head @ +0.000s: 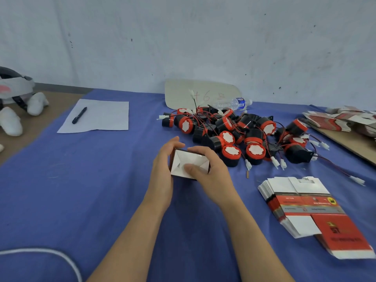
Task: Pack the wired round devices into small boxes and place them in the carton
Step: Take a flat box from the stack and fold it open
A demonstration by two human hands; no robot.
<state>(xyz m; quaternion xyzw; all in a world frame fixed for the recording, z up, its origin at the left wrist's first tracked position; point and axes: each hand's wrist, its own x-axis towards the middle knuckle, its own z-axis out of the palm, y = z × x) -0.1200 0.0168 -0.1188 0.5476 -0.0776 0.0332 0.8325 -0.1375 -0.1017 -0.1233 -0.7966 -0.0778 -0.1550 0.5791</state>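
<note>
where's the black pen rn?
Head view, far left part of the blue cloth: the black pen lies on the white sheet of paper, well left of the pile of round devices.

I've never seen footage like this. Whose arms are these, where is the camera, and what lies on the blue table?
No machine here: a person's bare arms, filmed by one wide-angle camera worn on their head, looking down. The left hand and right hand together hold a small box, its white inner flaps facing the camera. Behind it lies a pile of round black-and-red devices with wires. To the right sits a stack of flat unfolded boxes. Farther left, a pen lies on a sheet of paper, all on a blue cloth.
</note>
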